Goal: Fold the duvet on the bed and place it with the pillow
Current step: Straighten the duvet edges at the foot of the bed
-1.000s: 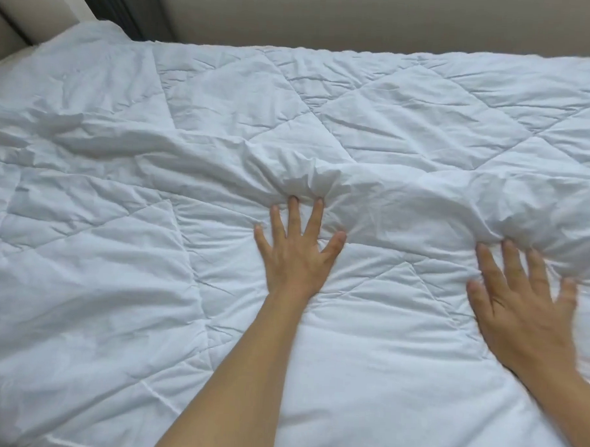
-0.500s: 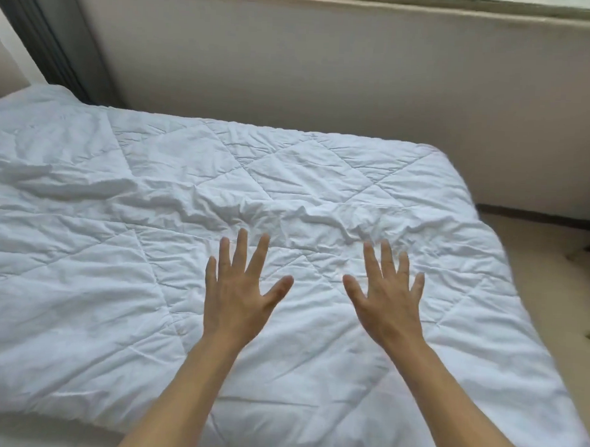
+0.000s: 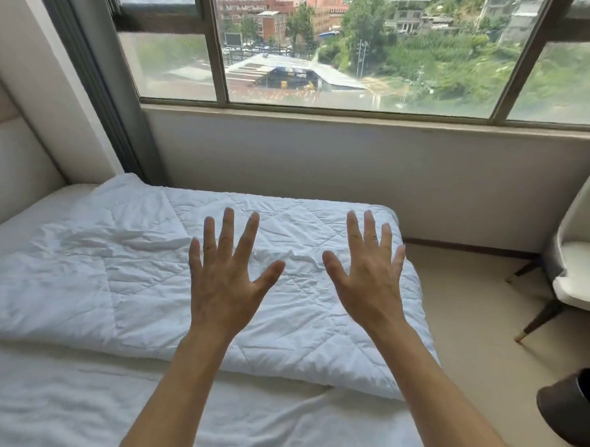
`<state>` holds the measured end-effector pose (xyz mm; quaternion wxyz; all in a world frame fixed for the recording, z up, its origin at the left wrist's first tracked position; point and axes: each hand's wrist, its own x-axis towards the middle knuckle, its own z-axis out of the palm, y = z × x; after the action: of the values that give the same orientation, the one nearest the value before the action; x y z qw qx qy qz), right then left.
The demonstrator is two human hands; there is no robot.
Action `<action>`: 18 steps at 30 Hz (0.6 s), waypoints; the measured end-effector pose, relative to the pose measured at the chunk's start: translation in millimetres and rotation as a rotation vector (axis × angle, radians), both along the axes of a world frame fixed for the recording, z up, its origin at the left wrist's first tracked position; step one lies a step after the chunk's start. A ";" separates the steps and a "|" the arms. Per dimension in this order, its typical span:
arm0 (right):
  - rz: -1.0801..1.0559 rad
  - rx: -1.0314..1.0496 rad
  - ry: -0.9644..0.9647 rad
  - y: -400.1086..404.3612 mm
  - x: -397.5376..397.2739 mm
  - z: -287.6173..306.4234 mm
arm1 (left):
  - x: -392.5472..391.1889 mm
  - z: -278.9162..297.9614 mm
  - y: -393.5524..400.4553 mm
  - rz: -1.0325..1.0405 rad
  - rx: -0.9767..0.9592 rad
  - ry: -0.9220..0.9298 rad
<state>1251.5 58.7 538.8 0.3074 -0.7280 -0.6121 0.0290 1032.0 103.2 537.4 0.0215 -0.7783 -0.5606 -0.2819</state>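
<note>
A white quilted duvet [image 3: 115, 276] lies folded into a long band across the far half of the bed, its near edge lapping over the white sheet [image 3: 76, 399]. My left hand [image 3: 225, 281] and my right hand [image 3: 369, 280] are raised above the duvet's right part, palms down, fingers spread, holding nothing. Whether they touch the fabric I cannot tell. No pillow shows clearly; a pale rounded edge at the far left border is too small to name.
A padded headboard [image 3: 12, 163] stands at the left. Behind the bed are a low wall and a wide window [image 3: 328, 49]. On the beige floor to the right are a white chair [image 3: 575, 269] on dark legs and a dark round bin [image 3: 573, 407].
Both hands have lifted off the duvet and come closer together. The view has tilted up and drawn back, so the window, chair and bin now show.
</note>
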 end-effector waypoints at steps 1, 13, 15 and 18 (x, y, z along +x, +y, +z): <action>0.003 0.025 -0.017 -15.8 -1.6 19.1 | -3.5 14.8 -18.5 0.001 0.008 -0.007; 0.031 0.188 -0.071 -187.3 -34.6 104.4 | -52.2 93.2 -186.8 0.014 0.112 -0.111; 0.028 0.161 -0.081 -205.6 -29.3 103.5 | -43.3 93.5 -200.5 0.001 0.102 -0.110; -0.006 0.140 -0.074 -232.9 -5.4 102.6 | -16.7 95.3 -218.8 -0.038 0.126 -0.082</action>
<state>1246.1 -174.2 641.3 0.3349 -0.7071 -0.6214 -0.0418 1015.3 -115.6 632.7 0.0421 -0.7736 -0.5273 -0.3488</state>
